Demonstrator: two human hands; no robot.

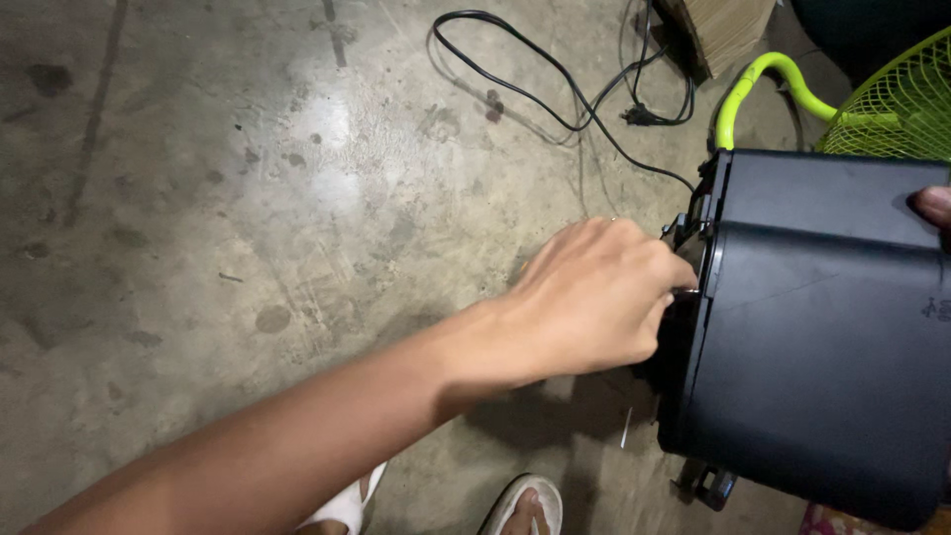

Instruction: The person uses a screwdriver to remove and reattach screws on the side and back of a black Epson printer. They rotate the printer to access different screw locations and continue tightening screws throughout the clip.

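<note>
Bare concrete floor (248,198) here, grey and blotchy with dark stains and a bright patch of glare near the top. On the right sits a big black plastic appliance (822,337), tipped so one broad side faces up, its lower corner on the floor. The left hand (594,302) reaches in from the lower left, arm stretched across the view, fingers curled narrow and tucked against the appliance's left edge, where some small black fittings show. What the fingertips pinch there is hidden behind the knuckles, so I cannot tell if they grip anything. Over at the far right edge, just a fingertip of the right hand (933,206) pokes in, pressed onto the appliance's upper face; the rest of that hand is out of view, so its grip cannot be told. A thin black power cord (555,84) loops across the floor above and runs down toward the appliance. Behind it, a lime green fan (892,109) with a wire grille and a curved green handle. A cardboard box (723,30) sits at the top. Down at the bottom edge, two feet in white sandals (525,505).
</note>
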